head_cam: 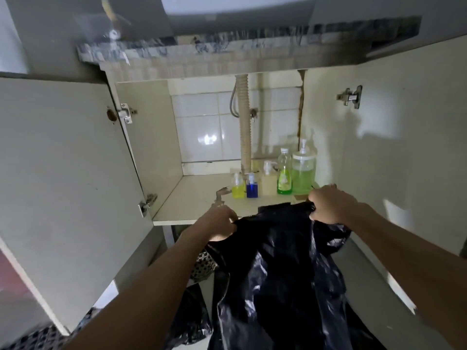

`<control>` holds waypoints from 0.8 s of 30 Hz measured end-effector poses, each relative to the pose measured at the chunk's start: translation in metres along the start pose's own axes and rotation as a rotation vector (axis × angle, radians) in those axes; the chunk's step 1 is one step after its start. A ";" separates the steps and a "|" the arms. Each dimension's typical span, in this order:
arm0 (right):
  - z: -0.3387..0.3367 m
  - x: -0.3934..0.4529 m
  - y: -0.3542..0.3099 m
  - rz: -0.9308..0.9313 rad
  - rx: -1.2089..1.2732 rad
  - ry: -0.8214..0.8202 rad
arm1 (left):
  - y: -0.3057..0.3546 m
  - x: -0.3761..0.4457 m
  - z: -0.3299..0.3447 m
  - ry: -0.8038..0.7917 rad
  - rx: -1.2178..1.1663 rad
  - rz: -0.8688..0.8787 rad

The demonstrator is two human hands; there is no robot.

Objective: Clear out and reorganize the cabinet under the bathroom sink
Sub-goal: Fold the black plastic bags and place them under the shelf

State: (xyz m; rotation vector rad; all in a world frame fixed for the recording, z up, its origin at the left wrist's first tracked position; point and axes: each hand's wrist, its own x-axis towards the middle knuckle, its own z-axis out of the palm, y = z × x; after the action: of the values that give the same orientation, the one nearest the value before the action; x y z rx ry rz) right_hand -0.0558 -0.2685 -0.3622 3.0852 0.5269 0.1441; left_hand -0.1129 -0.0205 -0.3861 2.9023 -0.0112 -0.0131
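A large black plastic bag (278, 269) hangs in front of the open cabinet. My left hand (217, 221) grips its upper left edge and my right hand (328, 204) grips its upper right edge, stretching the top between them. On the cabinet shelf (192, 198), at the back right, stands a row of bottles: a small yellow one (238, 186), a small blue one (252, 186), a beige pump bottle (269, 181), a tall green dish-soap bottle (284, 176) and a wide green pump jar (303, 173).
Both cabinet doors stand open, the left door (63, 185) and the right door (391, 147). A corrugated drain pipe (244, 127) runs down the back in front of white tiles. A patterned item (202, 266) and another black bag (189, 319) lie below the shelf.
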 end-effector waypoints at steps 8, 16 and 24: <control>-0.012 0.011 0.002 -0.053 0.176 0.745 | 0.012 -0.001 -0.029 0.660 -0.122 -0.088; 0.001 -0.046 0.030 -0.277 -0.101 0.451 | 0.017 -0.044 -0.041 0.195 0.293 0.108; 0.118 -0.065 0.012 -0.215 -0.178 -0.164 | -0.004 -0.055 0.086 -0.313 0.611 0.177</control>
State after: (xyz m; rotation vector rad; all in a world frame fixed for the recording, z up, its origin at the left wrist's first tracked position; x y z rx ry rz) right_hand -0.1016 -0.3008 -0.4850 2.8137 0.7840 -0.0600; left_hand -0.1688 -0.0361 -0.4700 3.4538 -0.3905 -0.5172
